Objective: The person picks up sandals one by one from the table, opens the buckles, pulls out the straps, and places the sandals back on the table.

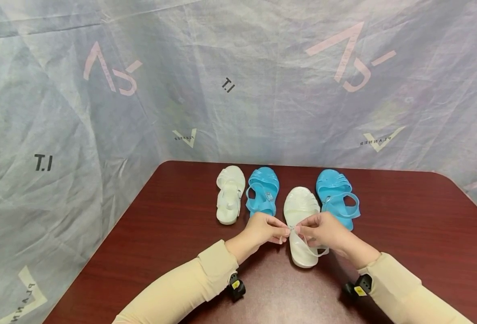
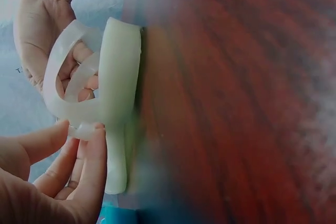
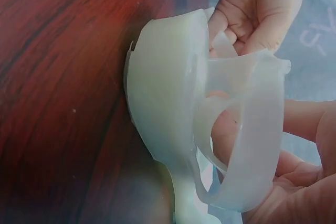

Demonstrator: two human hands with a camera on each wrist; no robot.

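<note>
The white jelly sandal (image 1: pixel 301 220) lies on the dark red wooden table (image 1: pixel 404 225), near the person, toe pointing to the far side. It is the third shoe in a row of four. Both hands meet over its middle: the left hand (image 1: pixel 263 229) and the right hand (image 1: pixel 323 230) each pinch an end of the thin translucent ankle strap (image 1: pixel 309 249) between thumb and fingertips, so both grips are narrow and closed on the strap. The wrist views show the strap (image 3: pixel 252 145) as a soft loop that bends easily, while the sole (image 2: pixel 118 103) keeps its shape.

I judge that the sandal is light, made of flexible plastic, and a little smooth, so it may slip or slide on the polished table when the strap is pulled. The strap end and the small buckle look like the right place to hold; a strong pull could perhaps tear the thin strap.

Further away on the table stand a second white sandal (image 1: pixel 230 194) at the left, a blue sandal (image 1: pixel 263 191) beside it, and another blue sandal (image 1: pixel 337 195) at the right, just beside the white one in hand. Behind the table hangs a grey cloth backdrop (image 1: pixel 238 81) with printed letters.
</note>
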